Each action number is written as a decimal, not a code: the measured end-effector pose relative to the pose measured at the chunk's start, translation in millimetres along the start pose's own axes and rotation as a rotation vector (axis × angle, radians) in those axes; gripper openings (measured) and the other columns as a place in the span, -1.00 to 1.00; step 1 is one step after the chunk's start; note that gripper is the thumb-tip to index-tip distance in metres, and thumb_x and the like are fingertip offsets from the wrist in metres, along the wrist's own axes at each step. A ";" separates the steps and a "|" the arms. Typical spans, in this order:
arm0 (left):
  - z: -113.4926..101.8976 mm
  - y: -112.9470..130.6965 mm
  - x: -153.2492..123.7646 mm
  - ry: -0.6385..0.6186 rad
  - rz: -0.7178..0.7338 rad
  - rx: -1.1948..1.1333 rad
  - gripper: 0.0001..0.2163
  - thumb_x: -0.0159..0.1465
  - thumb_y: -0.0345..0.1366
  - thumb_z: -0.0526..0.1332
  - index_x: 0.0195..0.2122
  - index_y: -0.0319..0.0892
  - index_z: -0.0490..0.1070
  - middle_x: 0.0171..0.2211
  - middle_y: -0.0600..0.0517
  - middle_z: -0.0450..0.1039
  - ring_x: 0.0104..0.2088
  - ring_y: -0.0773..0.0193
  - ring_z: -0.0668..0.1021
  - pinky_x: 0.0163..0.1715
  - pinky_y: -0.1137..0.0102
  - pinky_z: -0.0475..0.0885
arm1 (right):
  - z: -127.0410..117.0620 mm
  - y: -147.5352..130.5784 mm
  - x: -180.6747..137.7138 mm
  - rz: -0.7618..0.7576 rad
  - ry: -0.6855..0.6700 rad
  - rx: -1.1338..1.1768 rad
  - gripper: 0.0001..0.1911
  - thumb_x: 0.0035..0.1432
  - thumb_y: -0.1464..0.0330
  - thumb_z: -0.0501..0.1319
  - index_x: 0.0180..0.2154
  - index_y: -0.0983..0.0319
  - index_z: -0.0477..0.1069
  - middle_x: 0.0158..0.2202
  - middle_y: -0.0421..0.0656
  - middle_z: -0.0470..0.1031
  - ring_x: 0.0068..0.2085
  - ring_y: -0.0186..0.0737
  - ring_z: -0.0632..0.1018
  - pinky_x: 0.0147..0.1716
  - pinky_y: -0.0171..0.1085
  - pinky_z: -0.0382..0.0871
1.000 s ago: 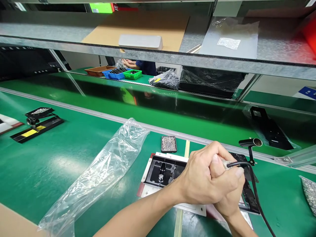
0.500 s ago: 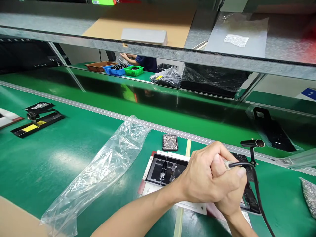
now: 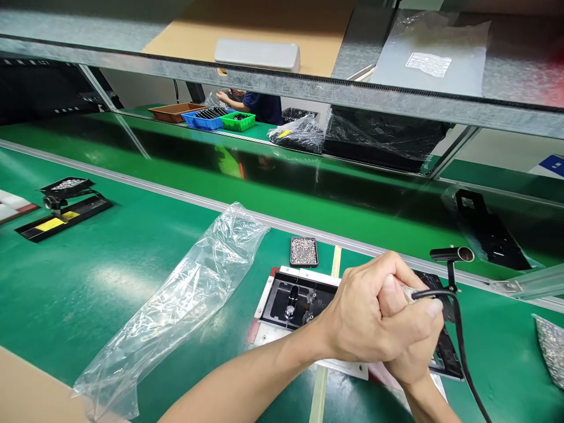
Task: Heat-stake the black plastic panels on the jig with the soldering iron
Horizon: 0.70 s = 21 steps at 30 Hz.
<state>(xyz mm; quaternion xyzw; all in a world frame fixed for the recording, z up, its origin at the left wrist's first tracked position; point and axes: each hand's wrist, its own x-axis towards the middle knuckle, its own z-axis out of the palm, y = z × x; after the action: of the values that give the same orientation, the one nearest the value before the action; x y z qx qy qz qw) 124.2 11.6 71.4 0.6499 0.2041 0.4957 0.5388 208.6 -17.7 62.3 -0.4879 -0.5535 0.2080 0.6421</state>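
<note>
My left hand is closed over my right hand, and both grip a corded electric screwdriver. Only its pale top end and black cord show; its body and tip are hidden by my fingers. Beneath the hands lies a black plastic housing with ribs and a shiny round post, seated in a white fixture. Its right part is covered by my hands. Just behind the fixture sits a small black tray of screws.
A clear plastic bag stretches across the green bench to the left. At right stands a metal tube holder. Farther left lies a black part with yellow tape. A metal shelf spans above; a co-worker's arm shows beyond, near coloured bins.
The view has tilted slightly. My hands keep the same grip on the screwdriver and have shifted only a little to the right.
</note>
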 end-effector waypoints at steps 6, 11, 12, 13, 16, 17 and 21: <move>1.2 -1.5 -0.9 -0.004 0.006 0.018 -0.82 0.22 -0.23 0.31 -0.30 -0.15 0.32 -0.37 0.07 0.40 -0.37 0.30 0.46 -0.34 0.39 0.37 | -0.8 -0.1 0.0 -0.008 -0.004 0.030 -0.60 0.23 0.35 0.28 -0.59 0.23 0.19 -0.61 -0.30 0.12 -0.59 -0.44 0.13 -0.73 -0.43 0.00; 0.3 -2.0 -1.6 -0.003 0.022 0.000 -0.82 0.23 -0.24 0.32 -0.29 -0.15 0.33 -0.36 0.07 0.40 -0.37 0.31 0.46 -0.33 0.39 0.37 | -1.8 0.3 -0.7 -0.019 -0.033 0.032 -0.56 0.21 0.35 0.27 -0.63 0.24 0.15 -0.63 -0.30 0.07 -0.60 -0.45 0.11 -0.71 -0.42 -0.02; 0.0 -1.9 -1.4 -0.004 0.022 0.000 -0.83 0.24 -0.24 0.31 -0.30 -0.16 0.33 -0.36 0.07 0.40 -0.37 0.31 0.46 -0.33 0.39 0.37 | -2.0 0.7 -1.1 -0.021 -0.033 0.033 -0.57 0.21 0.35 0.27 -0.62 0.25 0.16 -0.63 -0.30 0.08 -0.60 -0.45 0.12 -0.71 -0.42 -0.01; -0.3 -1.9 -1.1 -0.004 0.022 0.001 -0.83 0.24 -0.24 0.31 -0.30 -0.16 0.33 -0.36 0.07 0.40 -0.37 0.31 0.46 -0.33 0.38 0.37 | -2.2 1.1 -1.4 -0.021 -0.031 0.033 -0.59 0.21 0.36 0.27 -0.61 0.25 0.17 -0.62 -0.30 0.09 -0.60 -0.45 0.14 -0.71 -0.42 0.01; -0.8 -2.4 -0.2 -0.006 0.030 0.005 -0.83 0.25 -0.23 0.30 -0.29 -0.16 0.33 -0.36 0.06 0.40 -0.37 0.30 0.46 -0.33 0.38 0.37 | -2.5 2.6 -2.0 -0.024 -0.022 0.026 -0.59 0.23 0.36 0.25 -0.60 0.24 0.17 -0.62 -0.30 0.10 -0.60 -0.45 0.13 -0.71 -0.43 0.02; -0.8 -2.8 0.0 -0.006 0.034 0.005 -0.83 0.25 -0.23 0.30 -0.29 -0.16 0.33 -0.36 0.06 0.39 -0.37 0.30 0.46 -0.34 0.38 0.37 | -2.4 2.9 -2.0 -0.027 -0.021 0.023 -0.58 0.24 0.35 0.23 -0.61 0.24 0.15 -0.62 -0.30 0.08 -0.60 -0.45 0.12 -0.71 -0.43 0.02; -0.3 -4.9 -0.1 -0.002 0.039 0.009 -0.81 0.24 -0.22 0.31 -0.30 -0.15 0.31 -0.38 0.07 0.38 -0.38 0.30 0.45 -0.34 0.38 0.37 | -1.5 2.7 -1.0 -0.011 -0.016 -0.009 -0.57 0.25 0.29 0.23 -0.61 0.24 0.18 -0.62 -0.29 0.09 -0.60 -0.43 0.13 -0.71 -0.41 0.05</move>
<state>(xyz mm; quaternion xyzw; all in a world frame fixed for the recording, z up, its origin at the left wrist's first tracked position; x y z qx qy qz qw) 125.2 13.3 67.0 0.6567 0.1933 0.5045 0.5261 210.4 -18.0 59.6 -0.4860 -0.5622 0.2058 0.6367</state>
